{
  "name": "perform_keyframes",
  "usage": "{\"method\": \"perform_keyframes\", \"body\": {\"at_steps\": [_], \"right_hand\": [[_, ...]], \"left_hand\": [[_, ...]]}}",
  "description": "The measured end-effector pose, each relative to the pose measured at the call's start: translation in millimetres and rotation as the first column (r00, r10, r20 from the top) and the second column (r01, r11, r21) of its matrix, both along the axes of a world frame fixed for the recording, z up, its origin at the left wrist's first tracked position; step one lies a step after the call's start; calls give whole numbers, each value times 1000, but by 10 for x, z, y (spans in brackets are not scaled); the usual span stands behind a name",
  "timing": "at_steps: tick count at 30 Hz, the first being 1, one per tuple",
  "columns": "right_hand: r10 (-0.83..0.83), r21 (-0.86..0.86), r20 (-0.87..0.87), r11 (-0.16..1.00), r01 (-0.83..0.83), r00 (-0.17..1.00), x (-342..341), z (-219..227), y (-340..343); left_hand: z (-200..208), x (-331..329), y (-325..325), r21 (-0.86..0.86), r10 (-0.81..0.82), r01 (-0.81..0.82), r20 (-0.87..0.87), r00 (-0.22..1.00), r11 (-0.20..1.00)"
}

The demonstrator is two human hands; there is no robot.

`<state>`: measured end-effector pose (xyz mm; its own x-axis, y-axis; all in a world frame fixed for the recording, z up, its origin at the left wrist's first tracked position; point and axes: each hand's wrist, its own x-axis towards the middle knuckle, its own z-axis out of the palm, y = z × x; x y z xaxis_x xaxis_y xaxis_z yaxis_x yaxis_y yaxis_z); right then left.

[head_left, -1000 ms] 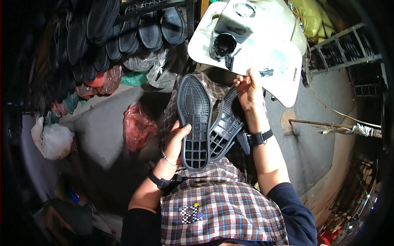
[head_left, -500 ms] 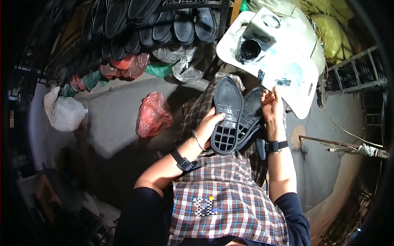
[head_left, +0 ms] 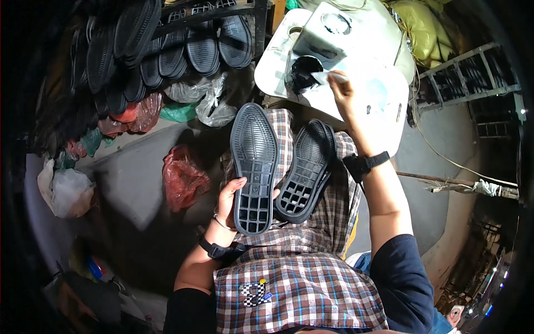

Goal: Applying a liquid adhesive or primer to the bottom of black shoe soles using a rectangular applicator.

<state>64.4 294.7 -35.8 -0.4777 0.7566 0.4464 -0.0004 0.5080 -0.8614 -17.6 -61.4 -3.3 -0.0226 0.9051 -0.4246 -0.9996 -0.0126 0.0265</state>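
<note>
My left hand (head_left: pixel 227 201) grips a black shoe sole (head_left: pixel 256 139) by its heel end, thumb on the edge and fingertips showing at the other side. The ridged forefoot points away from me, with open square cells in the heel. On the checked cloth over my lap lies a stack of similar soles (head_left: pixel 305 172), just right of the held one. My right hand (head_left: pixel 345 96) is closed around a thin white piece (head_left: pixel 321 78), whose exact kind I cannot make out. Its tip reaches the mouth of a black-coated pot (head_left: pixel 305 73) on a white board.
The white board (head_left: pixel 272 61) also bears a white block-shaped container (head_left: pixel 328 28). A rack of hanging black soles (head_left: pixel 203 47) stands at the upper left, with plastic bags beneath. A red bag (head_left: pixel 183 178) lies on the floor; a metal frame (head_left: pixel 467 72) leans at right.
My right hand has gone from beside the soles up to the pot, where the white piece now shows in it. The held sole is now apart from the stack, to its left. The whole view has shifted.
</note>
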Motion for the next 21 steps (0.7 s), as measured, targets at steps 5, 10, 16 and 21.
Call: {"method": "perform_keyframes", "body": {"at_steps": [5,10,16,21], "right_hand": [[-91,496,409,857,-138,908,-242,492,-268],[-48,146,207,989,17,977,-191,63,-47],[104,-271,-58,955,-116,993,-174,61,32],[90,-443,93,896,-40,992,-60,101,103]], "left_hand": [[4,-10,-64,86,-53,45,92,994,995],[11,14,-36,54,-59,56,62,996,997],[64,-70,49,-76,-104,100,-53,993,992],[42,-81,89,-56,-90,88,-52,995,995]]}}
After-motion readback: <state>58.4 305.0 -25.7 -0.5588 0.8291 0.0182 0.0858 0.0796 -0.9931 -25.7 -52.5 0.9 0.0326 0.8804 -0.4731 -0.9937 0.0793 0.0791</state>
